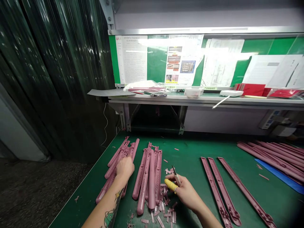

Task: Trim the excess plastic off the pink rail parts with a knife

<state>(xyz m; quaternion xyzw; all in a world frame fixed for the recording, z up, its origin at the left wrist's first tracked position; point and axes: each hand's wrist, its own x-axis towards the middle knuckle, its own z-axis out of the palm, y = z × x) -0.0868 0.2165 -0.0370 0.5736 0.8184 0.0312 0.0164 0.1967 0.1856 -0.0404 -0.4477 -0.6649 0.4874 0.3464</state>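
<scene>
My left hand (124, 167) lies curled over the left pile of long pink plastic parts (118, 161) on the green bench mat (190, 158); its fingertips are hidden among the pieces. My right hand (185, 191) is closed round a small cutting tool (176, 175) whose metal tip points up, and a yellow cover sits on one finger (170, 185). A second bundle of pink parts (149, 174) lies between my hands. Small pink offcuts (163, 207) are scattered under my right hand.
Three long pink strips (223, 190) lie to the right, with a further stack (273, 155) on a blue sheet (282, 177) at far right. A shelf (204, 99) with boxes, bags and red packs runs across the back. A dark curtain (59, 79) hangs at left.
</scene>
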